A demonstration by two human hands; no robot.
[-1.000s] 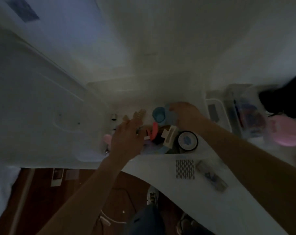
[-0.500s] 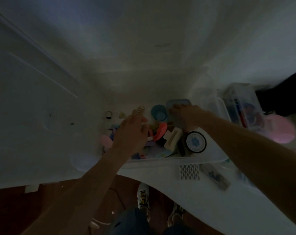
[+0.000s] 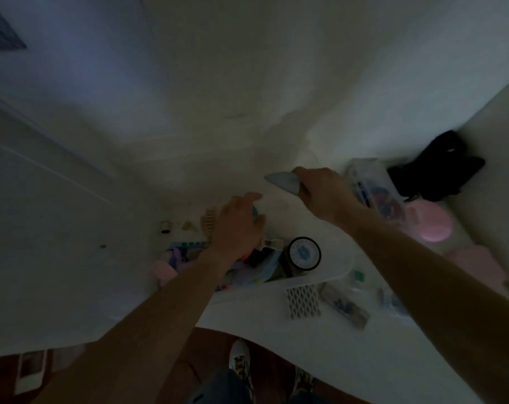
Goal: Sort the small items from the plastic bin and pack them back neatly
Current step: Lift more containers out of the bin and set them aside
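Right hand [image 3: 323, 189] has lifted a blue lid [image 3: 285, 182] clear of the plastic bin [image 3: 329, 275]; left hand [image 3: 238, 225] grips a blue cup there. Unpacking continues.

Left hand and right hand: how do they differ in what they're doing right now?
The right hand is raised beyond the plastic bin and grips a pale blue piece; the left hand is lower, over the bin's clutter. The right hand's fingers curl round its piece; the left's point forward, touching a blue item, grip unclear. Both reach forward on bare arms.
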